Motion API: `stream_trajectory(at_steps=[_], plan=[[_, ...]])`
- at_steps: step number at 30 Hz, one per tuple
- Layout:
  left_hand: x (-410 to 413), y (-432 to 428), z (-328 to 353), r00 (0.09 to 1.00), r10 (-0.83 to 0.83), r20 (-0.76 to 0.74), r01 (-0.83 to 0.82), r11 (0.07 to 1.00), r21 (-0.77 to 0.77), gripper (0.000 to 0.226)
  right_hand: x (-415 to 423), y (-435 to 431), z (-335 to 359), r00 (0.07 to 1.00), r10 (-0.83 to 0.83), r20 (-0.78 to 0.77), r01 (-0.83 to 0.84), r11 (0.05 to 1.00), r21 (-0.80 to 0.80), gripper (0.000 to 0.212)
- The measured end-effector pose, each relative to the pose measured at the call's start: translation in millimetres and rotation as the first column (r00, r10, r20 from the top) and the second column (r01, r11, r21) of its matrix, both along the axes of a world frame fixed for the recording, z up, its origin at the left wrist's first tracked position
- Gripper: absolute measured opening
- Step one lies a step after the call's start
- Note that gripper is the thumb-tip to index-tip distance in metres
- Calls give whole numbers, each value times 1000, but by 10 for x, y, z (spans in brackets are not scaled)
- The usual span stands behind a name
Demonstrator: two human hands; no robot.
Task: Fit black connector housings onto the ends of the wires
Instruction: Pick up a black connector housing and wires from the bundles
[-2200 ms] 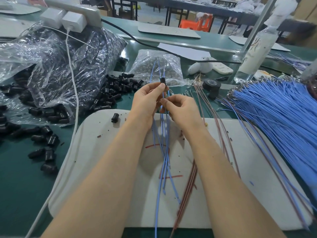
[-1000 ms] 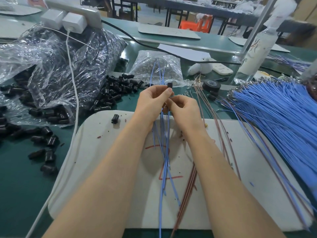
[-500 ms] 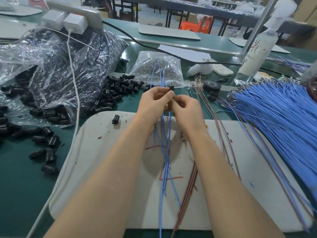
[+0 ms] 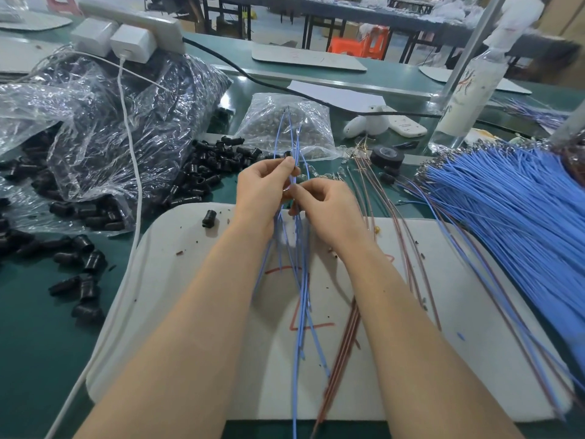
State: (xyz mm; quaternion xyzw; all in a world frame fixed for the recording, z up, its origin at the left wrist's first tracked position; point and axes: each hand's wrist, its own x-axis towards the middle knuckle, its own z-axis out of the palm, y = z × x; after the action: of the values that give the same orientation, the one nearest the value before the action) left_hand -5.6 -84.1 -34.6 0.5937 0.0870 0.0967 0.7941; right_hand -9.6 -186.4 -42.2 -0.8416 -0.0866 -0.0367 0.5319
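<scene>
Photographer: Hands have closed up since two seconds ago. The right hand [image 4: 329, 207], then slightly apart, now touches the left hand [image 4: 262, 185] just under its fingertips, above a white round-cornered pad [image 4: 190, 312].

Desk: What is in each grip?

Photographer: The left grip is a tight thumb-and-forefinger pinch on a small black plastic connector housing [image 4: 288, 153]. It sits at the top of a handful of thin blue wires [image 4: 300, 296] that run down between the hands onto the pad. The right grip is curled, pinching those wires just below the housing.

Desk: And the surface?

Photographer: A green surface [image 4: 38, 343] lies under the pad. At left, a heap of loose black housings [image 4: 209, 166] spills from a crumpled clear plastic bag [image 4: 110, 137]. A lone housing [image 4: 209, 218] lies on the pad's far left corner. At right, a thick sheaf of blue wires [image 4: 506, 210] fans out, with thin brown wires [image 4: 342, 343] beside the right forearm. A black tape roll [image 4: 387, 156] sits beyond.

Desk: The room?

Photographer: It is a workshop. A white power strip [image 4: 142, 23] is at far left and a tall clear bottle [image 4: 465, 90] at far right. An orange plastic stool [image 4: 361, 42] stands among further surfaces behind.
</scene>
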Motion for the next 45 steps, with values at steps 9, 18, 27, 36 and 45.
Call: stream_trajectory(at_steps=[9, 18, 27, 36, 45], plan=[[125, 172, -51, 983, 80, -168, -120, 963, -242, 15, 211, -559, -22, 900, -437, -3, 357, 739, -571, 28], [89, 160, -6, 976, -53, -213, -58, 874, -483, 21, 214, -555, -53, 870, -493, -10, 379, 681, -627, 28], [80, 115, 10, 980, -145, -140, 70, 895, -440, 17, 193, -644, -28, 814, -567, 127, 576, 754, -316, 20], [72, 121, -7, 969, -242, -41, 215, 919, -331, 14, 177, -598, 100, 834, -547, 70, 495, 798, 343, 6], [-67, -53, -22, 672, -740, 25, 739, 667, -95, 25, 158, -630, 185, 955, -172, -242, 273, 190, 943, 16]])
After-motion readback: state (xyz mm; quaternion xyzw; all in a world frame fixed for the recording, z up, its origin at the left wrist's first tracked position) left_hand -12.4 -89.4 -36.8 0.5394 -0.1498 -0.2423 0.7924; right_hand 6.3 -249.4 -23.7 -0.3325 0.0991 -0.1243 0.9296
